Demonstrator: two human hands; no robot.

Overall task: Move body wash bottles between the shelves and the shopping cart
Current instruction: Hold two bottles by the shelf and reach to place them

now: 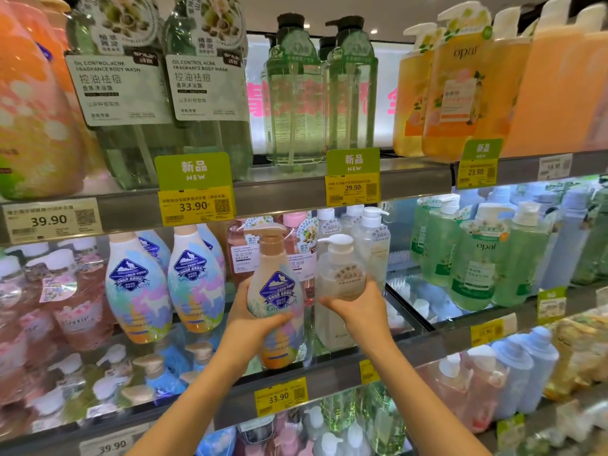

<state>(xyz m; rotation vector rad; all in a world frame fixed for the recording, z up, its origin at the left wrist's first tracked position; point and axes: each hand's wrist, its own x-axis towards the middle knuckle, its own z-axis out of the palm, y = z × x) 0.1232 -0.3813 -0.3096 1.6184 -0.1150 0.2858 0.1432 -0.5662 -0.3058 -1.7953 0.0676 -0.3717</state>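
My left hand grips a cream pump bottle with a blue goat badge and pastel lower half, held upright in front of the middle shelf. My right hand grips a pale translucent pump bottle with a white pump just to its right, also upright at that shelf. Two matching goat-badge bottles stand on the same shelf to the left. The shopping cart is out of view.
The upper shelf carries green oil-control bottles, clear green bottles and orange Opal bottles. Pink bottles crowd the left, green Opal bottles the right. Yellow price tags hang on the shelf edges. More bottles fill the lower shelves.
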